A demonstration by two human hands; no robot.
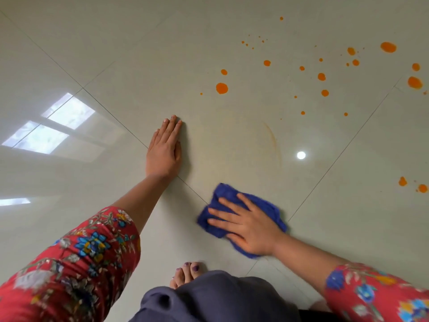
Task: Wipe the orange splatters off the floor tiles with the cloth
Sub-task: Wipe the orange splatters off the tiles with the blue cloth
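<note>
A blue cloth [224, 194] lies bunched on the pale glossy floor tiles [232, 31], near where tile joints cross. My right hand [246, 225] presses flat on the cloth with fingers spread and straight. My left hand [163, 151] rests flat on the floor to the left, fingers together, holding nothing. Several orange splatters [222, 88] dot the tiles farther away and to the right, with a big one [388, 47] at the far right. A faint orange smear arc [274, 140] shows between the cloth and the drops.
My bare foot [188, 274] and a dark trouser knee [209, 298] sit at the bottom centre, close to the cloth. Two more orange drops [402, 181] lie at the right edge. Window and lamp reflections [301, 155] shine on the tiles.
</note>
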